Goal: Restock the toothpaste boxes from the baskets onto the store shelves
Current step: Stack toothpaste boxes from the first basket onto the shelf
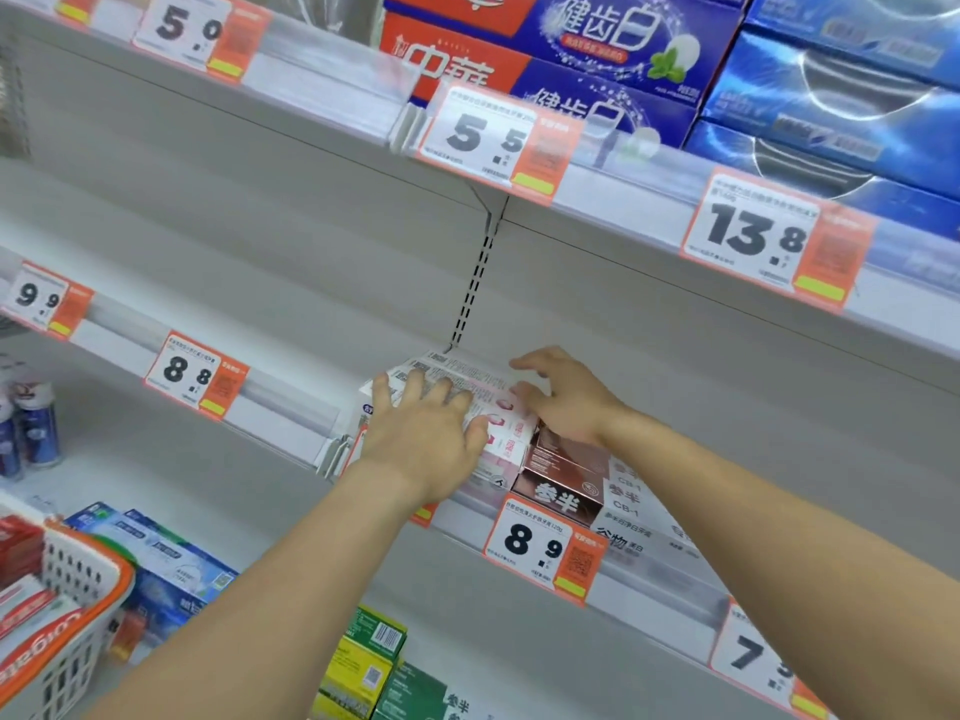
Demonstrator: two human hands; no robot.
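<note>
A stack of pink and white toothpaste boxes (pixel 467 379) lies on the middle shelf (pixel 291 402). My left hand (pixel 423 428) rests flat on top of the stack with fingers spread. My right hand (pixel 563 394) touches the stack's right side, fingers loosely bent, thumb toward the boxes. A brown toothpaste box (pixel 563 478) sits just right of the stack, under my right wrist. A white basket with an orange rim (pixel 78 610) at the lower left holds red toothpaste boxes (pixel 21 550).
The upper shelf carries red-and-blue boxes (pixel 566 49) and blue boxes (pixel 841 96). Price tags (pixel 540 548) line the shelf edges. Blue-white boxes (pixel 166 558) and green and yellow boxes (pixel 374 662) sit on the lower shelf. Spray cans (pixel 31 428) stand at far left.
</note>
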